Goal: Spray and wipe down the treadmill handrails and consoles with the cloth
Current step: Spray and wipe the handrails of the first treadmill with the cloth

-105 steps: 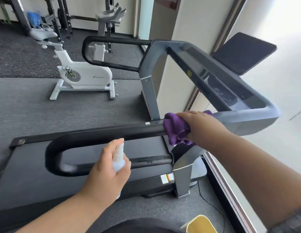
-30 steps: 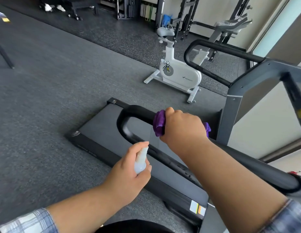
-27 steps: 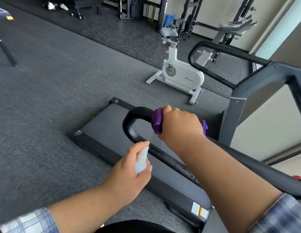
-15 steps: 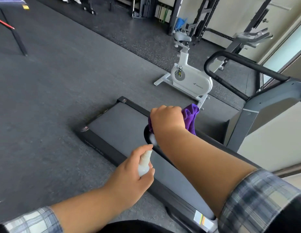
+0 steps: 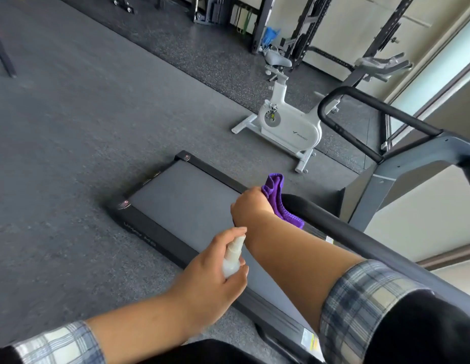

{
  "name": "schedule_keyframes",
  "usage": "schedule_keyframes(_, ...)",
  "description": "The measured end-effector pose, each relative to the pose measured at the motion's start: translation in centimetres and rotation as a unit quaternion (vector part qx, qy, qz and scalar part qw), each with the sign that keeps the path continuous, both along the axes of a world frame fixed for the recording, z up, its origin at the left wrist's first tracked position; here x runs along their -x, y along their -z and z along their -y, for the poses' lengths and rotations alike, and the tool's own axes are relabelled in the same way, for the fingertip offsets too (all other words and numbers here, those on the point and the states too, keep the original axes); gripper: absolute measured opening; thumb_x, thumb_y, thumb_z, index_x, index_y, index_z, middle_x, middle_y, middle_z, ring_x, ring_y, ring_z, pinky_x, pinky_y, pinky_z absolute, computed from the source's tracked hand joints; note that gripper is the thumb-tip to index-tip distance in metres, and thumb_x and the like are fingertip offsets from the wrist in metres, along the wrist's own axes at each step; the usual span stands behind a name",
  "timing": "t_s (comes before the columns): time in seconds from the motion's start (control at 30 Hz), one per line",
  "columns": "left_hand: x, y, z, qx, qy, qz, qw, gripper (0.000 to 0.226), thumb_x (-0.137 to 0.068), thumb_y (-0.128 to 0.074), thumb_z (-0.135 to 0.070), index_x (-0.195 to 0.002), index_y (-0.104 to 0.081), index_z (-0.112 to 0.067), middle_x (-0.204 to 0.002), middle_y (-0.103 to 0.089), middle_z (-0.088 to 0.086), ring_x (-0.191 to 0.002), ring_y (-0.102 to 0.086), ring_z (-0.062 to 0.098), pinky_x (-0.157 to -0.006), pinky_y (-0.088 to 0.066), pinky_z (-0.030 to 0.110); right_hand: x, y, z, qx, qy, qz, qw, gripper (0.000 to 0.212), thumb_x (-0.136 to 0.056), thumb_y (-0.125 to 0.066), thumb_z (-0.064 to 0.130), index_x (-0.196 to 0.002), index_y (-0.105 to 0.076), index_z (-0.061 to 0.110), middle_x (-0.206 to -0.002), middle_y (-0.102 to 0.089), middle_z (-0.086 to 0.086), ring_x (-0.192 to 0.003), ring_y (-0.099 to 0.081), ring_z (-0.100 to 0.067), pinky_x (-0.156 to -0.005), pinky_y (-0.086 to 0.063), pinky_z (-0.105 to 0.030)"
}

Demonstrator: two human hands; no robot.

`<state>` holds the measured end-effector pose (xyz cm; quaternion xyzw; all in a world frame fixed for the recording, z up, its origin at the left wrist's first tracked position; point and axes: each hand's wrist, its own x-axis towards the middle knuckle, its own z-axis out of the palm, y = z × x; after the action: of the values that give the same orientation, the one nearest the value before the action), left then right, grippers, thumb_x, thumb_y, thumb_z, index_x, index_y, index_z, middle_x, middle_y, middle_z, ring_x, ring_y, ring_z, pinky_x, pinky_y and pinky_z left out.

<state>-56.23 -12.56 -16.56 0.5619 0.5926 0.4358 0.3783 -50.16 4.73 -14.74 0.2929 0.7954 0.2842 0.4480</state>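
My right hand [image 5: 251,206] grips a purple cloth [image 5: 277,198] wrapped over the rounded end of the near black handrail [image 5: 341,227]. Most of that end is hidden under the hand and forearm. My left hand [image 5: 215,274] holds a small clear spray bottle [image 5: 232,256] upright, its nozzle just below my right wrist. The far black handrail [image 5: 360,122] loops out from the grey treadmill frame [image 5: 402,164] on the right. The treadmill belt [image 5: 186,203] lies below both hands. The console is out of view.
A white exercise bike [image 5: 291,124] stands on the dark rubber floor [image 5: 71,127] beyond the treadmill. Black weight racks [image 5: 302,27] line the back wall. A window and pale wall [image 5: 425,211] run along the right side.
My right hand slid the cloth along the near handrail from the console side to its rounded far end. The view swung left toward the floor. My left hand kept holding the bottle.
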Motion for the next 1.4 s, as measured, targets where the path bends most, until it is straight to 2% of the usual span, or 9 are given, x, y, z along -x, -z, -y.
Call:
schedule_keyframes(0.17,0.0,-0.4,-1.4,-0.019,0.061,0.015,0.998,0.062,-0.090,-0.063,-0.026,-0.114,-0.029,-0.073,-0.102,-0.060,-0.017,-0.094,-0.060,0.004,-0.075,-0.043,0.006,-2.1,-3.3,1.2,-0.026,0.042,-0.200,0.979,0.032,-0.101,-0.043,0.030,-0.130,-0.053,0.019,-0.123,-0.060,-0.006,-0.115,-0.057,-0.030,-0.088,-0.039,-0.039)
schedule_keyframes(0.33,-1.5,-1.0,-2.7,-0.030,0.118,0.003,0.993,0.068,-0.089,-0.065,-0.022,-0.113,-0.029,-0.075,-0.102,-0.062,-0.016,-0.095,-0.061,0.007,-0.077,-0.043,0.008,-6.1,-5.8,2.5,-0.074,0.137,-0.360,0.920,0.063,-0.076,-0.075,0.041,-0.129,-0.044,0.024,-0.116,-0.056,-0.003,-0.106,-0.058,-0.029,-0.075,-0.032,-0.038)
schedule_keyframes(0.47,-3.4,-1.3,-3.3,-0.020,0.159,-0.001,0.987,0.067,-0.089,-0.065,-0.024,-0.109,-0.029,-0.077,-0.101,-0.064,-0.017,-0.096,-0.061,0.006,-0.076,-0.043,0.007,-10.5,-5.9,3.6,-0.146,0.197,-0.450,0.859,0.069,-0.073,-0.079,0.036,-0.128,-0.039,0.025,-0.108,-0.057,-0.003,-0.095,-0.061,-0.031,-0.071,-0.032,-0.038)
schedule_keyframes(0.83,-9.7,-2.1,-3.2,-0.007,0.244,0.002,0.970,0.065,-0.090,-0.064,-0.014,-0.106,-0.037,-0.071,-0.101,-0.059,-0.032,-0.086,-0.060,0.002,-0.063,-0.042,0.002,-22.7,-4.7,7.6,-0.212,0.225,-0.528,0.791,0.080,-0.069,-0.081,0.046,-0.136,-0.047,0.020,-0.112,-0.062,-0.005,-0.101,-0.061,-0.031,-0.088,-0.047,-0.042)
schedule_keyframes(0.97,-12.2,-2.7,-3.1,-0.012,0.258,-0.008,0.966,0.075,-0.089,-0.065,-0.011,-0.099,-0.033,-0.078,-0.097,-0.062,-0.030,-0.083,-0.061,0.004,-0.062,-0.045,0.006,-28.4,-4.6,10.0,-0.247,0.241,-0.543,0.765,0.080,-0.069,-0.082,0.046,-0.137,-0.048,0.022,-0.121,-0.062,-0.002,-0.112,-0.058,-0.029,-0.101,-0.042,-0.042)
schedule_keyframes(1.07,-13.9,-2.9,-3.1,-0.034,0.266,-0.028,0.963,0.079,-0.086,-0.068,-0.010,-0.104,-0.033,-0.078,-0.101,-0.061,-0.031,-0.091,-0.059,-0.001,-0.077,-0.045,0.017,-32.8,-4.8,11.9,-0.270,0.270,-0.545,0.746,0.080,-0.069,-0.082,0.046,-0.139,-0.048,0.023,-0.127,-0.059,-0.001,-0.122,-0.052,-0.028,-0.109,-0.036,-0.042)
schedule_keyframes(1.2,-15.8,-3.0,-3.1,-0.064,0.286,-0.054,0.954,0.078,-0.085,-0.068,-0.006,-0.111,-0.034,-0.070,-0.099,-0.063,-0.025,-0.092,-0.059,0.001,-0.075,-0.040,0.003,-37.9,-5.0,14.3,-0.298,0.317,-0.546,0.716,0.087,-0.066,-0.084,0.049,-0.141,-0.048,0.023,-0.135,-0.055,-0.003,-0.134,-0.044,-0.032,-0.116,-0.029,-0.050)
schedule_keyframes(1.33,-16.8,-3.0,-3.2,-0.066,0.298,-0.057,0.950,0.076,-0.086,-0.067,-0.007,-0.113,-0.033,-0.070,-0.096,-0.064,-0.018,-0.089,-0.061,0.007,-0.077,-0.045,0.016,-39.4,-5.0,15.2,-0.315,0.329,-0.544,0.705,0.089,-0.065,-0.087,0.046,-0.142,-0.047,0.024,-0.139,-0.053,-0.002,-0.138,-0.040,-0.032,-0.118,-0.027,-0.049)
schedule_keyframes(1.4,-16.5,-2.9,-3.2,-0.065,0.286,-0.059,0.954,0.075,-0.086,-0.067,-0.009,-0.114,-0.033,-0.070,-0.096,-0.064,-0.018,-0.088,-0.060,0.009,-0.076,-0.045,0.013,-38.3,-4.8,14.6,-0.317,0.325,-0.550,0.701,0.084,-0.067,-0.082,0.048,-0.141,-0.047,0.027,-0.137,-0.055,0.001,-0.135,-0.042,-0.029,-0.118,-0.026,-0.049)
